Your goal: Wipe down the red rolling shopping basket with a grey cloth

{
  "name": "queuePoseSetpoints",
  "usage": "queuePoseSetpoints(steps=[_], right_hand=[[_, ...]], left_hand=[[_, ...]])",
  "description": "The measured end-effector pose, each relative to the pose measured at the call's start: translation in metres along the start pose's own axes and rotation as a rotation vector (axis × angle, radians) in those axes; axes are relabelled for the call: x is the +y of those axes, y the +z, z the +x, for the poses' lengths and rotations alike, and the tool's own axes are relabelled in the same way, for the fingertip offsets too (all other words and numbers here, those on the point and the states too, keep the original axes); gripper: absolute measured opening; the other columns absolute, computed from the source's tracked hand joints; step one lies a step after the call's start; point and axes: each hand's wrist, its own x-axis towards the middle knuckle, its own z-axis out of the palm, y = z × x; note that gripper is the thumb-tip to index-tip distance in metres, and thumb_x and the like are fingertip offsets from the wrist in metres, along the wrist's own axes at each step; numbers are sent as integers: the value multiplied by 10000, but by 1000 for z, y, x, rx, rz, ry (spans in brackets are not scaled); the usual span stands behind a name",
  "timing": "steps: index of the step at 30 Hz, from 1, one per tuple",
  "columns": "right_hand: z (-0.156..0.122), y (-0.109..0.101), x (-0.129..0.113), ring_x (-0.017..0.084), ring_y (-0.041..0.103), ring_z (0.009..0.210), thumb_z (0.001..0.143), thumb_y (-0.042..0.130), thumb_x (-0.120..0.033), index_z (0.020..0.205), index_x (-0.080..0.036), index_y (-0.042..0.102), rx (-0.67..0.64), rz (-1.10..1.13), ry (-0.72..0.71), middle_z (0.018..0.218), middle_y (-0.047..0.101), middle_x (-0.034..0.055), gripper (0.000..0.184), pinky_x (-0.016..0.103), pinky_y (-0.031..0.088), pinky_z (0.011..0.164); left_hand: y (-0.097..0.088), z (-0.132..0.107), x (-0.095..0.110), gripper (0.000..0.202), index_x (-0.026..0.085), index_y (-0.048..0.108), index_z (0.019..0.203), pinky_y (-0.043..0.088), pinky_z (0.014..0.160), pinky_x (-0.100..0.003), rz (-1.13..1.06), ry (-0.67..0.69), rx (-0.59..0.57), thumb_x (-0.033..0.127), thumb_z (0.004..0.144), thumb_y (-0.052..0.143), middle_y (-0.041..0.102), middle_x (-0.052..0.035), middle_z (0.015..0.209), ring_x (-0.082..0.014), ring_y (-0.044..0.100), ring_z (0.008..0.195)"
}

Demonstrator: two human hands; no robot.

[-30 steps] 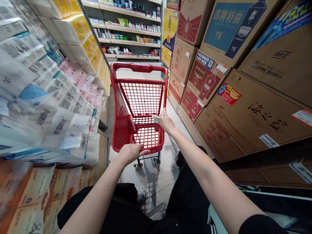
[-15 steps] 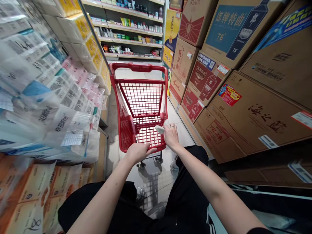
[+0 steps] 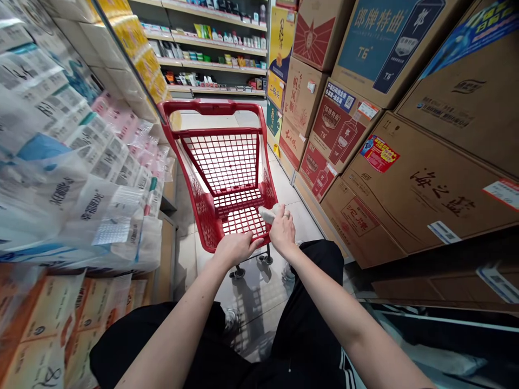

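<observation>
A red plastic shopping cart (image 3: 184, 162) with grid walls stands in front of me, and nothing shows inside it. My left hand (image 3: 234, 248) grips the middle of its near rim, thumb on top and fingers curled over. At the near right corner of the cart is my right hand (image 3: 283, 229), closed on a crumpled off-white cloth (image 3: 267, 214) that pokes out past the fingers. A ring shows on one finger of that hand. Whether it also touches the rim is hidden from me.
Packs of tissue paper (image 3: 113, 156) are piled along the left, with orange packs (image 3: 52, 308) lower down. Stacked cardboard boxes (image 3: 433, 189) line the right side. Shelves (image 3: 211, 38) of toiletries cross the far end. The tiled floor (image 3: 186, 259) runs between them.
The far end of the cart has swung to the left, so the cart stands angled. Both hands have stayed on or by its near rim.
</observation>
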Motion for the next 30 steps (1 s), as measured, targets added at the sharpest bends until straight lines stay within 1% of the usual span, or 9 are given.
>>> queuePoseSetpoints(steps=[5, 8, 10, 15, 18, 21, 23, 26, 30], right_hand=[[3, -6, 10, 263, 497, 1128, 871, 390, -161, 1388, -89, 274, -98, 69, -25, 1257, 486, 196, 535, 330, 434, 890], [17, -9, 11, 252, 515, 1099, 875, 403, -184, 1331, -138, 337, -134, 79, -32, 1236, 504, 166, 463, 334, 442, 873], [24, -9, 10, 241, 524, 1086, 873, 409, -170, 1310, -151, 353, -145, 66, -29, 1228, 511, 158, 441, 329, 440, 871], [30, -5, 1, 223, 567, 1043, 900, 293, -84, 1319, -114, 351, -99, 30, 97, 1199, 534, 195, 424, 313, 445, 846], [21, -1, -4, 251, 610, 983, 931, 306, -177, 1370, -73, 289, -118, 89, 188, 1161, 562, 221, 451, 339, 467, 802], [3, 3, -8, 270, 628, 975, 940, 340, -280, 1419, -31, 186, -137, 215, 257, 1140, 592, 230, 561, 350, 470, 805], [-11, 8, -9, 271, 618, 1028, 949, 317, -312, 1427, 2, 158, -136, 320, 271, 1150, 602, 236, 594, 342, 460, 842], [-25, 15, -7, 249, 550, 1168, 958, 279, -336, 1427, 21, 179, -101, 447, 273, 1274, 541, 240, 597, 311, 434, 916], [-19, 16, 5, 205, 491, 1245, 961, 273, -372, 1421, 7, 223, -80, 408, 263, 1358, 483, 213, 598, 259, 412, 953]], left_hand=[[1, -7, -27, 488, 211, 541, 909, 360, 546, -263, 33, 142, -23, 598, 893, 243, 673, -73, 785, -205, 621, 672], [2, -13, -47, 436, 210, 534, 887, 350, 540, -266, 145, 153, 3, 554, 906, 267, 671, -74, 770, -208, 625, 661], [3, -15, -53, 423, 208, 532, 890, 351, 542, -272, 190, 146, 31, 535, 914, 265, 670, -77, 762, -216, 628, 662], [2, -12, -44, 397, 219, 529, 921, 350, 533, -279, 169, 153, 63, 509, 924, 258, 676, -73, 777, -217, 623, 650], [2, -12, -38, 379, 221, 534, 924, 358, 542, -282, 140, 147, 71, 490, 925, 266, 678, -74, 786, -212, 624, 655], [3, -15, -36, 377, 215, 545, 913, 372, 558, -286, 125, 130, 88, 477, 920, 275, 677, -83, 788, -213, 626, 664], [4, -16, -34, 375, 212, 553, 902, 380, 565, -287, 120, 121, 101, 471, 916, 281, 676, -85, 792, -217, 630, 673], [5, -15, -30, 364, 212, 562, 902, 393, 576, -288, 119, 121, 107, 469, 904, 304, 678, -84, 808, -227, 638, 694], [4, -12, -21, 378, 215, 566, 930, 407, 589, -295, 125, 128, 108, 468, 910, 286, 681, -85, 815, -236, 643, 703]])
